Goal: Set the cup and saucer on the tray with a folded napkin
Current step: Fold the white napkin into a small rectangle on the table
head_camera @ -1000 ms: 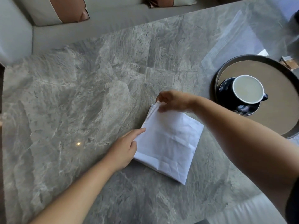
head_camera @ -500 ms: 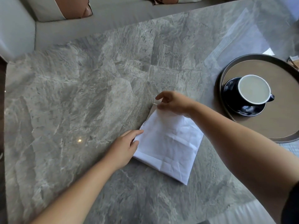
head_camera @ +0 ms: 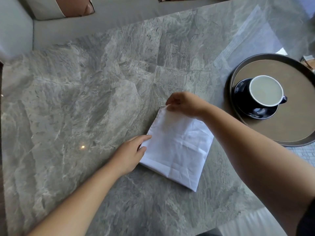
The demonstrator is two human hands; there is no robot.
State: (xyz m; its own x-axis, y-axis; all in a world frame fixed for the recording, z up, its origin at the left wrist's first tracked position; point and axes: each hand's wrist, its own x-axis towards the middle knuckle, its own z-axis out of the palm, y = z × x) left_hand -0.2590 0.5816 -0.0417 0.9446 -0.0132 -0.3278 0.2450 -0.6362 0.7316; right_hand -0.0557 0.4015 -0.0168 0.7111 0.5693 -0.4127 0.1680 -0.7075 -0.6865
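Note:
A white napkin (head_camera: pixel 177 150), folded into a square, lies on the grey marble table (head_camera: pixel 85 108). My right hand (head_camera: pixel 184 104) pinches its far corner between thumb and fingers. My left hand (head_camera: pixel 131 152) rests flat on the napkin's left edge, index finger stretched along it. At the right stands a round tray (head_camera: pixel 289 132) with a dark rim and tan floor. On its left part sits a dark blue cup (head_camera: pixel 265 91) with a white inside, standing on a dark blue saucer (head_camera: pixel 252 111).
A grey sofa (head_camera: pixel 119 12) with brown and cream cushions (head_camera: pixel 68 7) runs along the table's far edge. A small object (head_camera: pixel 309 61) lies beyond the tray at the right edge. The table's near edge shows at bottom right.
My right hand's fingers have risen from pressing the napkin's far corner to pinching it. The view has shifted slightly. My left hand stays at the left edge.

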